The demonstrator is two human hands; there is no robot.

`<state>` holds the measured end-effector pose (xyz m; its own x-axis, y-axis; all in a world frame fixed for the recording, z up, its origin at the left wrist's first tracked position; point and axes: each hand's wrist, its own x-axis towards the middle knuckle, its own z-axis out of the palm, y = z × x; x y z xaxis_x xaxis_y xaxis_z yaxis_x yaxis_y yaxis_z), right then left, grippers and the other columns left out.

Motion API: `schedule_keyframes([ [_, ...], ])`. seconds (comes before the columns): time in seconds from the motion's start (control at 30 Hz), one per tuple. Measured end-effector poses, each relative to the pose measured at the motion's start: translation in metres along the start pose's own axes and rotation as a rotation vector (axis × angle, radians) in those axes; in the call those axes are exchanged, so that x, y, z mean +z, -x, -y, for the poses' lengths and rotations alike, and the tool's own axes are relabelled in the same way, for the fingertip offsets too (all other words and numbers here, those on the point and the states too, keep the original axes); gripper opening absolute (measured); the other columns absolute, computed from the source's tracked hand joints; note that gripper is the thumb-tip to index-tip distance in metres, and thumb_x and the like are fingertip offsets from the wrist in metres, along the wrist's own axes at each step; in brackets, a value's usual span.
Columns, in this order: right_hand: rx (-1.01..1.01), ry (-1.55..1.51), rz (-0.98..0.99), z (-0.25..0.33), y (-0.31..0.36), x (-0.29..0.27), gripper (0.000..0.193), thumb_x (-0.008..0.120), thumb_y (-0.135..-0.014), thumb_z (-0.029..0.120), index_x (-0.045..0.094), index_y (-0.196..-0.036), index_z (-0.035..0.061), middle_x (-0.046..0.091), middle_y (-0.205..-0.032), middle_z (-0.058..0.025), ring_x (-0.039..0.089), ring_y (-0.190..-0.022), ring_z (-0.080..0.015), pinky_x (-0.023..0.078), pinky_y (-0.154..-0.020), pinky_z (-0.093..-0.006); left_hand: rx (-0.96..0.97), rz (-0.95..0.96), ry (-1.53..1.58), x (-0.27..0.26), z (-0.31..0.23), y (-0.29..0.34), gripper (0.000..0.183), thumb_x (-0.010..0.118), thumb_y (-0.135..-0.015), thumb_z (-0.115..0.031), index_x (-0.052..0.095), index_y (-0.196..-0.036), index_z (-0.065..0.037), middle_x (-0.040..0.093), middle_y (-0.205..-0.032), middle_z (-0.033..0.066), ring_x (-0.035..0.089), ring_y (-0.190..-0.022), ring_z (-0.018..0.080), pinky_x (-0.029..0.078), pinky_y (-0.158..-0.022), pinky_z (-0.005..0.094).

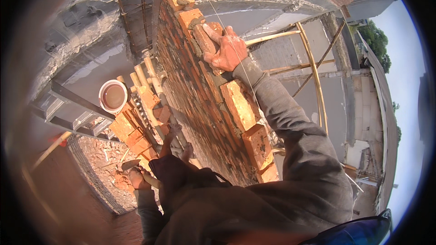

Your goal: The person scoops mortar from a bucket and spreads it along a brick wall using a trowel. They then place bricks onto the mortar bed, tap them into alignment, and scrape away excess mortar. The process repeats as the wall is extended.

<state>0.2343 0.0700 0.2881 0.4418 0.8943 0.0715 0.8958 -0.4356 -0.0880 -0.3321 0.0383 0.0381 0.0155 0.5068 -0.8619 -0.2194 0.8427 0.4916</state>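
Note:
My right hand (229,52) reaches up to the top of a brick wall (200,104) and grips an orange brick (204,41), its fingers spread over the sides. Grey mortar shows around that brick and on the one beyond it. Down at the lower left, my left hand (138,179) is closed around a trowel (131,164), the small blade pointing away from me. Nearer along the wall top lie more bricks (238,104), with a gap between them and the gripped one. A thin string (217,12) runs along the wall, passing over my right hand.
Left of the wall, a white-rimmed bucket (101,100) of brownish liquid stands beside stacked bricks (136,139) and bamboo poles (154,78). Below is a rubble-strewn floor (97,154). Crossed bamboo poles (314,70) rise on the right. A metal frame (77,97) sits at left.

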Motion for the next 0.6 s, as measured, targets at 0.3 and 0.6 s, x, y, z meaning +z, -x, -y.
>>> schedule_keyframes([
  [0.3,0.02,-0.037,0.063,0.006,0.018,-0.015,0.087,0.073,-0.081,0.046,0.049,-0.162,0.0255,0.057,-0.114,-0.0284,0.066,-0.101,-0.0436,0.056,-0.085,-0.053,-0.113,0.055,0.411,-0.052,0.005,-0.014,0.014,0.048,-0.105,-0.017,0.06,-0.108,-0.011,0.061,-0.083,0.0016,0.054,-0.059,0.0147,0.048,-0.052,0.0321],
  [0.6,0.018,-0.027,0.032,-0.002,0.013,0.003,0.091,0.072,-0.084,0.059,0.048,-0.164,0.0221,0.057,-0.113,-0.0319,0.066,-0.102,-0.0474,0.055,-0.089,-0.0543,0.147,0.186,0.301,0.004,-0.002,-0.011,0.024,0.049,-0.11,-0.028,0.062,-0.116,-0.009,0.062,-0.088,0.0047,0.06,-0.067,0.0157,0.052,-0.056,0.0292],
])
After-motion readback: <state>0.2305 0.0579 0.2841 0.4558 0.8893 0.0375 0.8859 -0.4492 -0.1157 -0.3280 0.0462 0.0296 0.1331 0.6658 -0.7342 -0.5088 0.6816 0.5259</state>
